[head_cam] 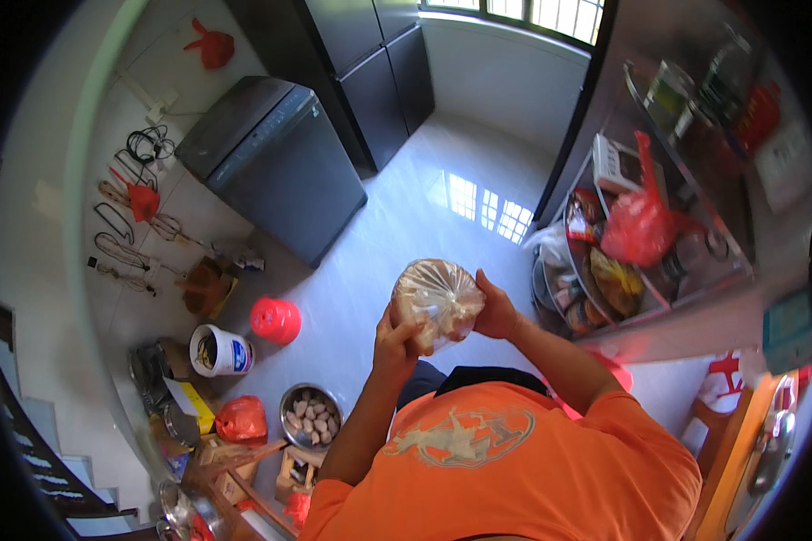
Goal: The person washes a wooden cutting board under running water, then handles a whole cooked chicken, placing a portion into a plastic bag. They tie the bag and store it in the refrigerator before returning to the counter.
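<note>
A round, brownish container or bundle in clear plastic wrap (436, 304) is held up in front of my chest, with the gathered plastic uppermost. What is inside cannot be made out clearly. My left hand (400, 338) grips its lower left side, the thumb lying over the plastic. Against its right side rests my right hand (496, 309), thumb pointing up; its other fingers are partly hidden, and the hand may only be supporting the bundle.
A dark top-lid appliance (277, 172) stands ahead to the left. Nearby on the floor are a red plastic stool (275, 320), a white bucket (222, 350) and a metal bowl of tubers (311, 416). Shelves with bags (677, 203) are at the right.
</note>
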Demonstrator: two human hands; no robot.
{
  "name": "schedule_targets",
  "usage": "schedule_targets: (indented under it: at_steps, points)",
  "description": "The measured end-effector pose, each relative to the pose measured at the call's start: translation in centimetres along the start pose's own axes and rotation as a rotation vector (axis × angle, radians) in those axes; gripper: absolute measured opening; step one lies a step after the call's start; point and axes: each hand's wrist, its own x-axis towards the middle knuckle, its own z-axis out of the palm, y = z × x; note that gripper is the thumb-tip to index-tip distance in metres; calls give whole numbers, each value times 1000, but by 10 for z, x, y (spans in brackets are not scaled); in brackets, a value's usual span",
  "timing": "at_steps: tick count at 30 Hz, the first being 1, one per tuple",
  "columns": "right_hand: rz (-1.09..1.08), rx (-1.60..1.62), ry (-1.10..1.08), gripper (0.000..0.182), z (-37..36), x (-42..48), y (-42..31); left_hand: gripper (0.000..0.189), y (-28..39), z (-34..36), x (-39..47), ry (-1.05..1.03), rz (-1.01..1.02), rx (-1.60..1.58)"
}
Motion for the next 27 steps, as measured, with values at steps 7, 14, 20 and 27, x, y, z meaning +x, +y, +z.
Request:
schedule_targets:
  at_steps: [7, 14, 20, 27]
  points:
    - [-90, 166, -51, 71, -21, 122, -91, 66, 39, -5, 167, -43, 122, 333]
    - [-485, 102, 26, 71, -32, 216, -210, 85, 106, 19, 343, -317, 290, 912]
    - [-690, 160, 42, 80, -56, 237, -315, 80, 185, 65, 473, -500, 175, 1027]
    - [-841, 128, 53, 81, -111, 306, -449, 52, 192, 4, 723, -141, 277, 1201]
